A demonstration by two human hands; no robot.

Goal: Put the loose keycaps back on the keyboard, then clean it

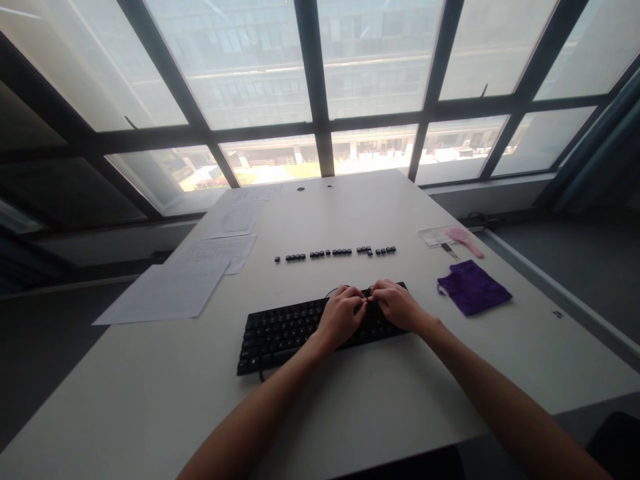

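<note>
A black keyboard (283,332) lies slightly aslant on the white table. My left hand (343,315) rests over its right half, fingers curled and thumb and fingertips pinched together near the top row. Close beside it, my right hand (396,305) is also closed, its fingertips meeting the left ones at the same spot. Whatever is between the fingertips is too small and dark to make out. Beyond the keyboard, several loose black keycaps (342,252) stand in a broken row, with one keycap (277,259) apart at the left end.
Paper sheets (165,293) cover the table's left side. On the right lie a purple cloth pouch (473,287), a pink hairbrush (463,239), a small dark-handled tool (447,247) and a whitish packet (433,236). Large windows (375,60) rise behind the far table edge.
</note>
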